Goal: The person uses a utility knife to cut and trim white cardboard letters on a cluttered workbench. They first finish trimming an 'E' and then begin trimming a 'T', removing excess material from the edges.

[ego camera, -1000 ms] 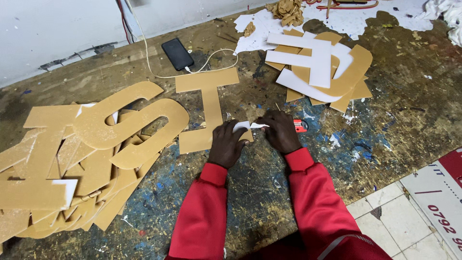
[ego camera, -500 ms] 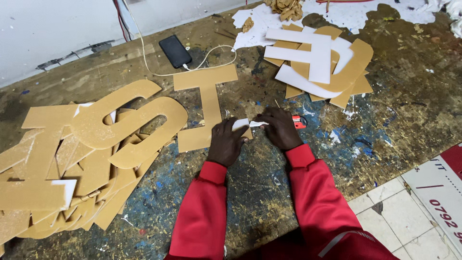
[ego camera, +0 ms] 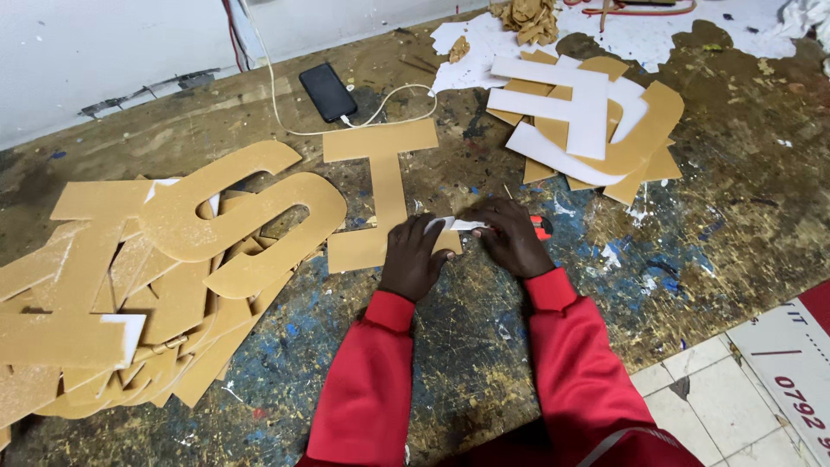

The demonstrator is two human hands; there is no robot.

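a paint-spattered wooden table [ego camera: 484, 346] fills the head view, its surface scuffed and stained blue in patches. at its left a large heap of tan cut-out letters [ego camera: 147, 277] lies stacked, some showing white undersides. toward the far right sits a smaller pile of tan and white letter pieces [ego camera: 596, 130]. between them a tan i-shaped letter [ego camera: 386, 186] lies flat, its lower bar at the hands. a black phone [ego camera: 328, 92] with a white cable [ego camera: 389, 117] rests near the wall. both red-sleeved arms reach in: the left hand [ego camera: 415, 259] and right hand [ego camera: 514, 238] together pinch a small white strip [ego camera: 456, 225] just over the letter's foot. a red object [ego camera: 541, 228] peeks out beside the right hand.
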